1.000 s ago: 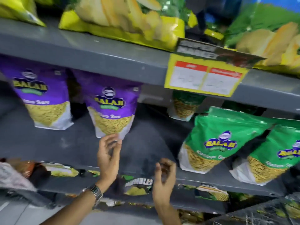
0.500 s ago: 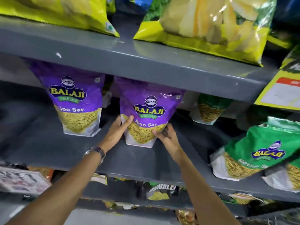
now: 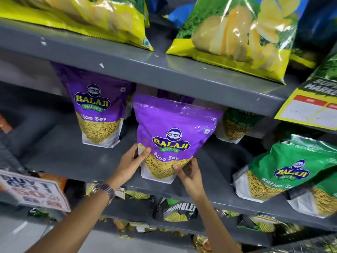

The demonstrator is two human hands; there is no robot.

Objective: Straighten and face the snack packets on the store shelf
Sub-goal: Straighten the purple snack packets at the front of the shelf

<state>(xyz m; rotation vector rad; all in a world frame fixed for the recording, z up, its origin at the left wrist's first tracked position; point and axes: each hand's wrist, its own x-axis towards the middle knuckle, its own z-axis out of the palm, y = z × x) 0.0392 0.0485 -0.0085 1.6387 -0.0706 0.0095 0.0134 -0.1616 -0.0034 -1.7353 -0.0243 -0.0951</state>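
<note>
The purple Aloo Sev packet [image 3: 175, 137], which half a second ago stood deeper on the grey shelf [image 3: 76, 157] with both hands only touching its lower corners, now sits nearer the shelf's front edge and fills more of the view. The left hand [image 3: 132, 159] has gone from lying flat against the packet's left side to gripping its lower left corner, thumb across the front. The right hand [image 3: 189, 173] has shifted to clasp the lower right corner. A second ago both hands hovered below the packet, holding nothing.
</note>
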